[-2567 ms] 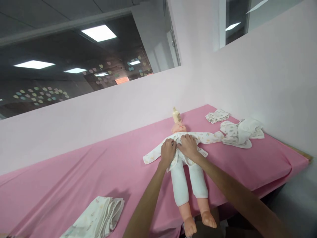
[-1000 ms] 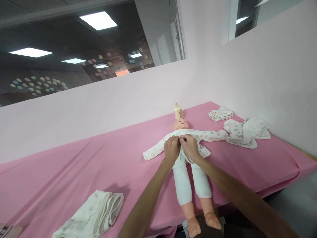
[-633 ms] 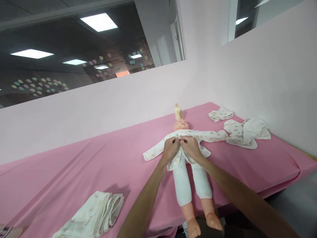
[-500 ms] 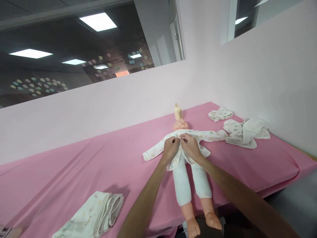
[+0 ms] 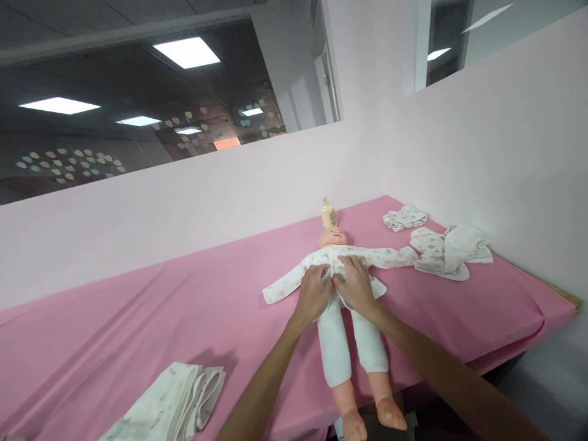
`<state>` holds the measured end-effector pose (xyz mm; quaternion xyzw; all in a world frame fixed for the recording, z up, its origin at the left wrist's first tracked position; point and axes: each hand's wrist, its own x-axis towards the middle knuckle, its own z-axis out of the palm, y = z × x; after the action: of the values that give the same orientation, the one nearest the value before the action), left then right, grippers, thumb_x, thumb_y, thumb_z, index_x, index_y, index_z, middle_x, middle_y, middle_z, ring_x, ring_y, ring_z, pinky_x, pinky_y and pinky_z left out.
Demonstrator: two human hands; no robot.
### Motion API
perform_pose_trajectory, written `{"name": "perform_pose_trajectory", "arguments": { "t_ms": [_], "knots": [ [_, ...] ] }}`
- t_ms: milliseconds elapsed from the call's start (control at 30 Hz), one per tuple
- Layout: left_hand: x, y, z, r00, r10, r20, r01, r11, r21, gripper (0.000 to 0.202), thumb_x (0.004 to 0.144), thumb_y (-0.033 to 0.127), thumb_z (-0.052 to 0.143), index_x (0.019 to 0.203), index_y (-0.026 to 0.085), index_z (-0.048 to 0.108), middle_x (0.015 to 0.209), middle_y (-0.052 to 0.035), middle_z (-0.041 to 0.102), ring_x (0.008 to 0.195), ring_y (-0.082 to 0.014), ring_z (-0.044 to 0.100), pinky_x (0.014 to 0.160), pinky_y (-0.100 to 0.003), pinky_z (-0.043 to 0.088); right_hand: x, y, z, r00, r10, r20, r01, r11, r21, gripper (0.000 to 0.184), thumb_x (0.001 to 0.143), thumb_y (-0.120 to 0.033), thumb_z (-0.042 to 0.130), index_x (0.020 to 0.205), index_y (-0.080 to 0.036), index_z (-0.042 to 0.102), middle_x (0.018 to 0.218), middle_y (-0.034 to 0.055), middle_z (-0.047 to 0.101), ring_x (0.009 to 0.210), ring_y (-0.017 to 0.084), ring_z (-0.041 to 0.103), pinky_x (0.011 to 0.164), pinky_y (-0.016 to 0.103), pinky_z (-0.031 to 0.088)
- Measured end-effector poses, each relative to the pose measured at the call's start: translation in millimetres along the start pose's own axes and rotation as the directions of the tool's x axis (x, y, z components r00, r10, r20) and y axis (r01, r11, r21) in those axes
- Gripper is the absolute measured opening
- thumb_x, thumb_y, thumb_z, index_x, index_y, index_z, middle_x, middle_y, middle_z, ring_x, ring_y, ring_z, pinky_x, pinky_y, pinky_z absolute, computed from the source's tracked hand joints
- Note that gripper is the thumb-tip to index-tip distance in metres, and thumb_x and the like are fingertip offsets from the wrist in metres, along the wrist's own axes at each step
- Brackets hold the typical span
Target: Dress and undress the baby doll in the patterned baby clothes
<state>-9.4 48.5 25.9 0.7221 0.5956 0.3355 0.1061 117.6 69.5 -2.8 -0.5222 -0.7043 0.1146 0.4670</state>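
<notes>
A baby doll [image 5: 337, 236] lies on its back on the pink-covered table [image 5: 138, 318], feet hanging over the near edge. It wears a printed white top [image 5: 386, 257] with sleeves spread out, and white trousers [image 5: 334, 343]. My left hand [image 5: 314, 292] and my right hand [image 5: 353, 283] sit side by side on the doll's belly, fingers closed, pinching the front edges of the top together. What lies between the fingertips is hidden. A small bottle [image 5: 327, 214] stands just behind the doll's head.
Crumpled white cloths [image 5: 448, 251] and a smaller printed cloth [image 5: 405, 218] lie at the right by the pink wall. A folded printed cloth [image 5: 169, 407] rests near the front left edge. Pale pink partitions close off the back and right sides.
Both hands have slid a little lower on the doll's front, from the chest toward the belly. The camera view has tilted slightly; the doll has not moved.
</notes>
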Motion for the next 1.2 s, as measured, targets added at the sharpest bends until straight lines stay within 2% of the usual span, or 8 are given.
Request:
{"name": "perform_pose_trajectory", "arguments": {
  "t_ms": [100,200,367,467,633,767,967,1200],
  "knots": [
    [-21,0,-2.6,0.995,0.094,0.024,-0.097,0.972,0.214,0.034,0.081,0.018,0.049,0.113,0.021,0.059,0.107,-0.0063,0.058,0.100,-0.0213,0.051,0.091,-0.036,0.041,-17,1,-6,0.998,-0.041,0.044,0.047,0.990,-0.131,0.033,0.077,-0.019,0.055,0.109,-0.020,0.058,0.107,0.0093,0.058,0.102,0.026,0.051,0.086,0.039,0.039],
    [-29,1,-2.3,0.990,0.137,0.046,-0.144,0.928,0.342,0.026,0.086,0.017,0.044,0.107,0.020,0.060,0.101,-0.0064,0.058,0.093,-0.0206,0.052,0.082,-0.033,0.043,-29,2,-10,0.993,-0.088,0.081,0.102,0.976,-0.194,0.031,0.074,-0.017,0.057,0.104,-0.021,0.056,0.104,0.0084,0.057,0.100,0.026,0.049,0.083,0.039,0.038],
    [-30,3,-0.6,0.990,0.135,0.032,-0.132,0.837,0.531,0.027,0.091,0.012,0.035,0.080,0.019,0.059,0.083,-0.0059,0.059,0.083,-0.0197,0.055,0.071,-0.030,0.041,-36,-3,-14,0.977,-0.171,0.124,0.201,0.932,-0.302,0.032,0.071,-0.011,0.055,0.102,-0.020,0.055,0.107,0.0086,0.057,0.100,0.027,0.048,0.088,0.043,0.035],
    [-31,5,0.3,0.988,0.150,0.036,-0.143,0.792,0.593,0.026,0.091,0.010,0.037,0.083,0.018,0.060,0.084,-0.0066,0.061,0.085,-0.0207,0.057,0.069,-0.030,0.040,-40,-8,-16,0.970,-0.208,0.126,0.241,0.890,-0.387,0.031,0.074,-0.007,0.052,0.102,-0.019,0.056,0.105,0.0101,0.059,0.098,0.028,0.048,0.087,0.044,0.035],
    [-28,6,0.8,0.997,0.067,0.042,-0.079,0.830,0.552,0.022,0.093,0.015,0.037,0.099,0.018,0.058,0.089,-0.0063,0.064,0.077,-0.0199,0.059,0.061,-0.029,0.036,-39,-7,-15,0.970,-0.216,0.111,0.242,0.867,-0.435,0.023,0.084,-0.004,0.044,0.093,-0.019,0.058,0.089,0.0088,0.061,0.088,0.026,0.051,0.082,0.041,0.037],
    [-23,5,-0.5,0.999,0.030,0.027,-0.039,0.889,0.456,0.023,0.094,0.017,0.035,0.091,0.017,0.058,0.086,-0.0055,0.065,0.075,-0.0183,0.059,0.062,-0.029,0.034,-34,-1,-12,0.984,-0.169,0.047,0.173,0.897,-0.406,0.024,0.087,-0.006,0.043,0.100,-0.018,0.058,0.088,0.0086,0.062,0.087,0.025,0.054,0.082,0.039,0.039],
    [-24,-2,0.1,0.997,0.039,-0.068,-0.018,0.957,0.289,0.030,0.097,0.027,0.031,0.083,0.019,0.057,0.078,-0.0037,0.064,0.070,-0.0168,0.057,0.062,-0.028,0.036,-31,-1,-14,0.986,-0.156,0.065,0.169,0.916,-0.364,0.027,0.088,-0.007,0.041,0.104,-0.020,0.059,0.089,0.0078,0.063,0.083,0.024,0.057,0.078,0.036,0.040],
    [-26,-5,9.8,0.989,0.141,-0.053,-0.104,0.893,0.437,0.026,0.096,0.024,0.034,0.087,0.019,0.058,0.084,-0.0061,0.064,0.077,-0.0178,0.057,0.066,-0.029,0.038,-28,2,-11,0.999,0.024,-0.039,-0.025,0.999,-0.022,0.027,0.084,-0.010,0.041,0.100,-0.017,0.062,0.091,0.0072,0.068,0.086,0.022,0.061,0.076,0.031,0.042]
  ]
}}
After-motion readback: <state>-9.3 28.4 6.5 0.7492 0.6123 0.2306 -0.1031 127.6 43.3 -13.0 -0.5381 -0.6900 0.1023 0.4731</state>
